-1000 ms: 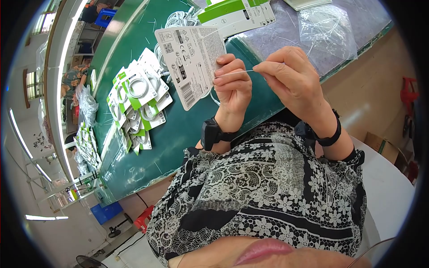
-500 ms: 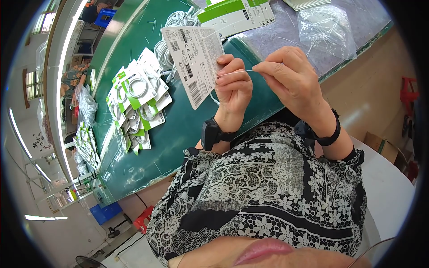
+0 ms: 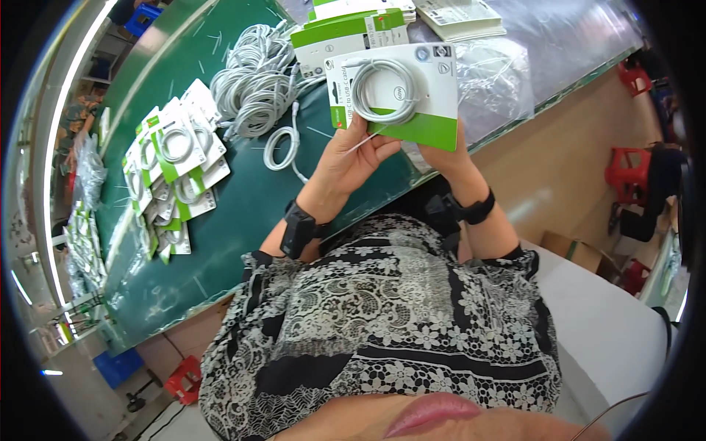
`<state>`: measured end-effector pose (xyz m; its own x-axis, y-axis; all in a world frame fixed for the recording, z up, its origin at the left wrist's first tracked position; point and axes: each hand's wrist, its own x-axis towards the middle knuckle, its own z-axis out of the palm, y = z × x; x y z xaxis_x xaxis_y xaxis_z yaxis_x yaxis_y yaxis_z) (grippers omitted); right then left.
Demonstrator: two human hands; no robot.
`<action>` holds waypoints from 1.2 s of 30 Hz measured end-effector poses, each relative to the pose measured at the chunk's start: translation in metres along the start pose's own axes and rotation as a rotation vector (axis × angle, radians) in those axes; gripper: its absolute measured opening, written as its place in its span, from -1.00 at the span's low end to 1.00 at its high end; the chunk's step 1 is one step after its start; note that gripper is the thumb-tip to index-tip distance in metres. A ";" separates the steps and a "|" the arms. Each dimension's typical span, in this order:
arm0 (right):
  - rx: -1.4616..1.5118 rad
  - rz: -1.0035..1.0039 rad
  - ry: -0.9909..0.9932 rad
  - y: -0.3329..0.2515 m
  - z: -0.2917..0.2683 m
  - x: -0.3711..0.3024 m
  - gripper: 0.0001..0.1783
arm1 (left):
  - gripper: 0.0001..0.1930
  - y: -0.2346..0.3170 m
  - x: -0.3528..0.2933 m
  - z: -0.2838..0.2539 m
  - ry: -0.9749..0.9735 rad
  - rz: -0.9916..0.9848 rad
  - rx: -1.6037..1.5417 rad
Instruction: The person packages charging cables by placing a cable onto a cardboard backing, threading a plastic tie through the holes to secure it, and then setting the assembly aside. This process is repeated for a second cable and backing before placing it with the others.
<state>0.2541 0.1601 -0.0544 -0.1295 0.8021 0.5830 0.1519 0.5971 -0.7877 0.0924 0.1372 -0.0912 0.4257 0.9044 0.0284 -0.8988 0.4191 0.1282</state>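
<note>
A white and green cable card (image 3: 434,131) faces me, with a coiled white cable (image 3: 408,110) on its front. My left hand (image 3: 348,160) grips its lower left edge, thumb in front against the coil. A thin white tie (image 3: 362,144) sticks out below the coil beside that hand's fingers. At the card's lower right corner is my right hand (image 3: 447,156), holding it from behind; most of its fingers are hidden by the card. A loose coiled cable (image 3: 282,149) lies on the green table just left of my left hand.
Left on the table (image 3: 243,213) lies a pile of carded cables (image 3: 176,158). A heap of coiled white cables (image 3: 254,77) sits behind. Stacked green and white cards (image 3: 309,50), more cards (image 3: 463,18) and a clear plastic bag (image 3: 504,73) lie beyond. A red stool (image 3: 629,176) stands right.
The card has turned from its printed back to its cable side. My right hand has left the stretched white tie and moved to the card's right corner.
</note>
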 end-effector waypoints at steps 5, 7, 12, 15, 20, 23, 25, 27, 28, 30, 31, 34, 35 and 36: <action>0.013 0.092 0.053 0.019 0.010 -0.017 -0.65 | -0.55 0.012 -0.010 0.000 -0.026 -0.033 0.331; 0.023 0.098 0.011 0.025 0.007 -0.018 -0.63 | -0.57 0.011 -0.013 0.001 -0.042 -0.016 0.390; -0.003 0.262 -0.047 0.025 0.004 -0.024 -0.60 | -0.62 0.010 -0.015 0.008 0.089 0.188 0.499; -0.137 0.308 -0.117 0.010 -0.012 -0.041 -0.62 | -0.67 0.010 -0.014 0.012 0.092 0.363 0.670; -0.445 -0.197 -0.174 -0.021 -0.020 -0.036 -0.62 | -0.68 0.000 -0.008 0.009 0.120 0.355 0.677; -0.566 -0.419 -0.082 -0.027 -0.009 -0.022 -0.61 | -0.69 -0.006 -0.006 0.008 0.140 0.366 0.642; -0.710 -0.410 -0.002 -0.028 -0.006 -0.014 -0.59 | -0.68 -0.007 -0.007 0.008 0.126 0.353 0.639; -0.709 -0.414 -0.049 -0.030 -0.010 -0.011 -0.58 | -0.67 -0.005 -0.008 0.008 0.104 0.334 0.636; -0.708 -0.418 -0.095 -0.030 -0.014 -0.010 -0.56 | -0.67 -0.005 -0.009 0.009 0.104 0.333 0.635; -0.706 -0.422 -0.142 -0.028 -0.020 -0.009 -0.55 | -0.67 -0.005 -0.008 0.011 0.066 0.325 0.608; -0.701 -0.438 -0.159 -0.025 -0.023 -0.007 -0.55 | -0.66 -0.006 -0.008 0.012 0.047 0.321 0.594; -0.688 -0.467 -0.193 -0.020 -0.026 -0.003 -0.56 | -0.66 -0.008 -0.008 0.011 0.073 0.321 0.612; -0.682 -0.466 -0.177 -0.019 -0.025 -0.003 -0.57 | -0.66 -0.008 -0.008 0.011 0.085 0.321 0.621; -0.676 -0.465 -0.162 -0.018 -0.024 -0.002 -0.58 | -0.66 -0.008 -0.007 0.011 0.085 0.321 0.621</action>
<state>0.2754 0.1475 -0.0366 -0.4558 0.4908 0.7426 0.5968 0.7874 -0.1541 0.0977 0.1266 -0.0820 0.1175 0.9894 0.0855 -0.7425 0.0304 0.6692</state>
